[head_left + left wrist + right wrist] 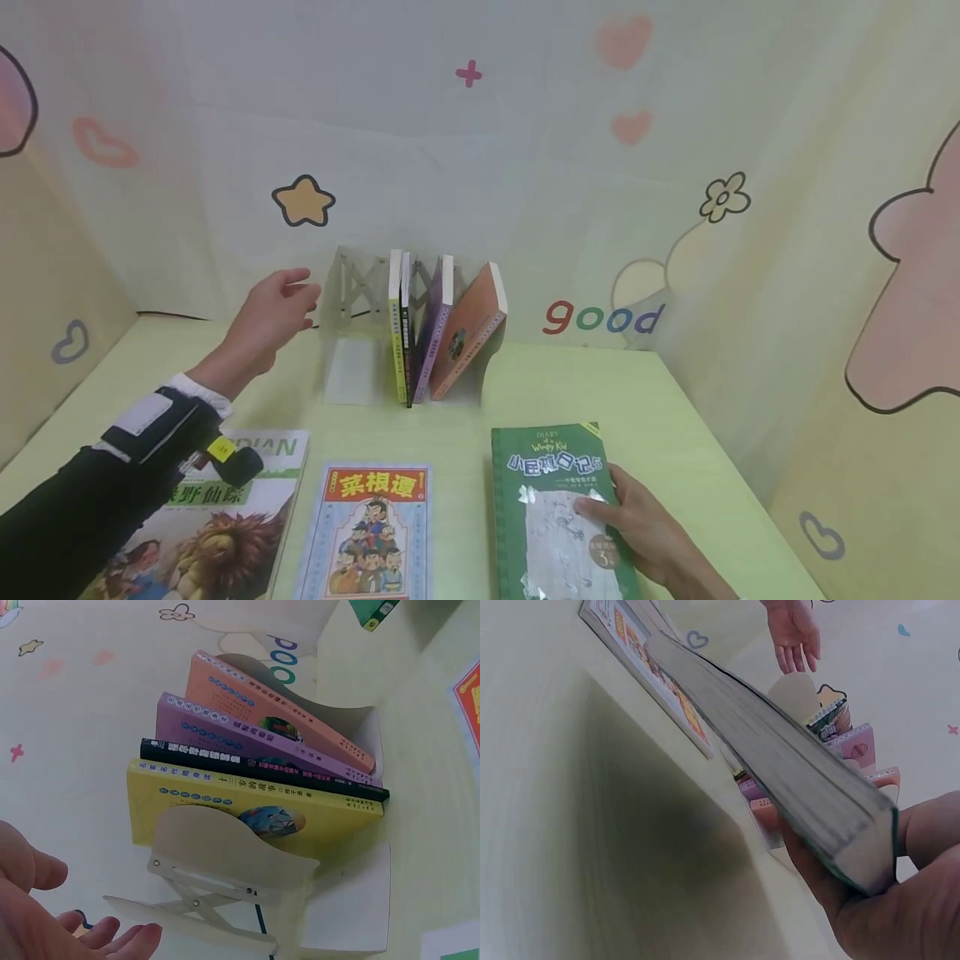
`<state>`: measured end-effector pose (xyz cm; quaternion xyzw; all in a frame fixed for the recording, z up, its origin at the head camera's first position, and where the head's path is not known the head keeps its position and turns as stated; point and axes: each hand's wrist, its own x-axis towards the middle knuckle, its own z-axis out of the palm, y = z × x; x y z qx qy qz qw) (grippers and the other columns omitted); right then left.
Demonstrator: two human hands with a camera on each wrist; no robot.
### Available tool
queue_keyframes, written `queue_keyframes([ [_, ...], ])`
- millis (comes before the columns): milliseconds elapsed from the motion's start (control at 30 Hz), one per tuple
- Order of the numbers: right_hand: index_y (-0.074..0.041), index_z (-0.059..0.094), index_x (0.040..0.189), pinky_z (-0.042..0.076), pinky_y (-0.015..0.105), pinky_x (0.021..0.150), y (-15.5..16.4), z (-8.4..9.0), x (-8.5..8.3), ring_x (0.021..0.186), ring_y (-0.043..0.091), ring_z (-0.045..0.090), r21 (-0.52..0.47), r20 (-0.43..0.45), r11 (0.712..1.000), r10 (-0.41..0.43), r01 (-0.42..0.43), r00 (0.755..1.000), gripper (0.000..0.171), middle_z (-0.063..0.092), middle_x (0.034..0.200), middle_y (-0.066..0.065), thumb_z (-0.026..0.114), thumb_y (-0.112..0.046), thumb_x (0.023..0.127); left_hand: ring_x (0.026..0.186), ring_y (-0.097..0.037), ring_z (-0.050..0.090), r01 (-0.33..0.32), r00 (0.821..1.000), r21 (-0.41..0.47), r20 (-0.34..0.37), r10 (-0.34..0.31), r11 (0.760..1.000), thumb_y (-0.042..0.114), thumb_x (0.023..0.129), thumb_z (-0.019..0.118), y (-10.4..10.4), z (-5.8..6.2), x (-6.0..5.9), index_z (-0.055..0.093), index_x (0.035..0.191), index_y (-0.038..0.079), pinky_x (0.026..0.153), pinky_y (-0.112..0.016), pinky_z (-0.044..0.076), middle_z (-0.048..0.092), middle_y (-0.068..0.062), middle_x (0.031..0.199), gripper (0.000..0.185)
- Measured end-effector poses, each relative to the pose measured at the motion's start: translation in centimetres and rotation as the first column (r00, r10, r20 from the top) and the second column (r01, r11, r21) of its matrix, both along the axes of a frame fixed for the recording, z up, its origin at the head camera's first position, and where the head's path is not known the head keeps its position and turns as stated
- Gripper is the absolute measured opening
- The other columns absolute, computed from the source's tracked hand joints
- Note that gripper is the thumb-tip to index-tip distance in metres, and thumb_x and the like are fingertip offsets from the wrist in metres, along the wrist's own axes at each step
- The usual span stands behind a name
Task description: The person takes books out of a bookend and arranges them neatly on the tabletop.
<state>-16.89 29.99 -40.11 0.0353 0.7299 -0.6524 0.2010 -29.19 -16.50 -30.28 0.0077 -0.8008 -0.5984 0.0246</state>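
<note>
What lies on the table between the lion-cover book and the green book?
One book: the red-titled book lies flat between the lion-cover book and the green book, apart from both; the head view shows it.

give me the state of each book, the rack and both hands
green book: gripped at its right edge, lifting off the table
right hand: grips the green book
left hand: open, in the air beside the rack
rack: upright, left part unfilled
four racked books: standing, leaning
lion book: flat
red-title book: flat
</note>
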Motion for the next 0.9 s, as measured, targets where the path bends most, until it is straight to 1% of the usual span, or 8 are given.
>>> queue_keyframes([
  [100,0.000,0.015,0.156,0.062,0.045,0.080,0.2,-0.1,0.1,0.091,0.035,0.074,0.010,0.012,1.000,-0.009,0.009,1.000,0.078,0.071,0.114,0.016,0.069,-0.013,0.100,0.141,-0.044,0.044,-0.011,1.000,-0.002,-0.006,0.011,1.000,0.028,0.111,0.044,0.3,-0.1,-1.1,0.017,0.165,0.004,0.110,-0.053,0.045,0.035,-0.026,0.161,0.065],
  [167,-0.001,0.015,0.156,0.062,0.048,0.081,0.4,-0.3,0.1,0.092,0.038,0.074,0.012,0.017,1.000,-0.011,0.011,1.000,0.081,0.071,0.115,0.017,0.071,-0.014,0.099,0.142,-0.045,0.043,-0.015,1.000,0.001,0.003,0.015,1.000,0.030,0.112,0.044,0.4,-0.3,-1.6,0.017,0.165,0.006,0.110,-0.053,0.045,0.034,-0.025,0.162,0.065],
  [233,-0.001,0.015,0.156,0.061,0.051,0.082,0.5,-0.5,0.2,0.093,0.041,0.074,0.010,0.022,1.000,-0.011,0.011,1.000,0.082,0.071,0.116,0.018,0.072,-0.015,0.098,0.143,-0.045,0.042,-0.014,1.000,-0.004,0.015,0.014,1.000,0.031,0.112,0.042,0.5,-0.5,-2.1,0.018,0.166,0.008,0.110,-0.054,0.044,0.032,-0.025,0.163,0.063],
  [367,-0.001,0.016,0.156,0.061,0.052,0.081,0.6,-1.0,0.3,0.093,0.042,0.074,0.019,0.039,1.000,-0.022,0.021,0.999,0.083,0.071,0.115,0.018,0.073,-0.015,0.098,0.145,-0.044,0.039,-0.010,1.000,-0.018,0.029,0.010,1.000,0.035,0.112,0.040,0.7,-1.1,-2.7,0.021,0.165,0.010,0.111,-0.054,0.043,0.029,-0.023,0.165,0.061],
  [533,0.000,0.016,0.156,0.062,0.051,0.079,0.3,-1.7,0.6,0.092,0.041,0.074,0.038,0.064,0.999,-0.032,0.030,0.997,0.082,0.072,0.113,0.017,0.073,-0.014,0.098,0.145,-0.045,0.039,-0.011,1.000,-0.037,0.018,0.012,0.999,0.036,0.113,0.038,0.6,-1.5,-2.9,0.023,0.165,0.010,0.113,-0.055,0.041,0.028,-0.023,0.165,0.060],
  [667,0.001,0.015,0.157,0.062,0.051,0.081,0.1,-2.3,1.0,0.093,0.040,0.074,0.024,0.083,1.000,-0.013,0.011,0.996,0.084,0.072,0.115,0.017,0.072,-0.014,0.098,0.143,-0.044,0.040,-0.009,1.000,-0.032,0.018,0.010,0.999,0.035,0.113,0.037,0.6,-1.8,-3.0,0.024,0.165,0.010,0.114,-0.055,0.040,0.027,-0.022,0.166,0.059],
  [767,0.001,0.014,0.158,0.061,0.050,0.082,0.0,-2.7,1.2,0.095,0.038,0.073,0.014,0.091,1.000,0.010,-0.011,0.996,0.083,0.071,0.116,0.016,0.070,-0.015,0.100,0.146,-0.042,0.036,-0.004,1.000,-0.025,0.030,0.005,1.000,0.036,0.113,0.036,0.6,-1.9,-3.1,0.023,0.165,0.012,0.114,-0.055,0.039,0.025,-0.020,0.167,0.059],
  [900,0.003,0.013,0.159,0.062,0.050,0.081,-0.1,-3.0,1.3,0.095,0.038,0.073,0.025,0.092,0.999,0.018,-0.020,0.996,0.081,0.071,0.114,0.016,0.067,-0.016,0.101,0.151,-0.040,0.029,0.010,0.999,0.001,0.054,-0.010,1.000,0.038,0.113,0.036,0.6,-2.0,-3.3,0.022,0.165,0.014,0.116,-0.054,0.038,0.023,-0.017,0.169,0.059],
])
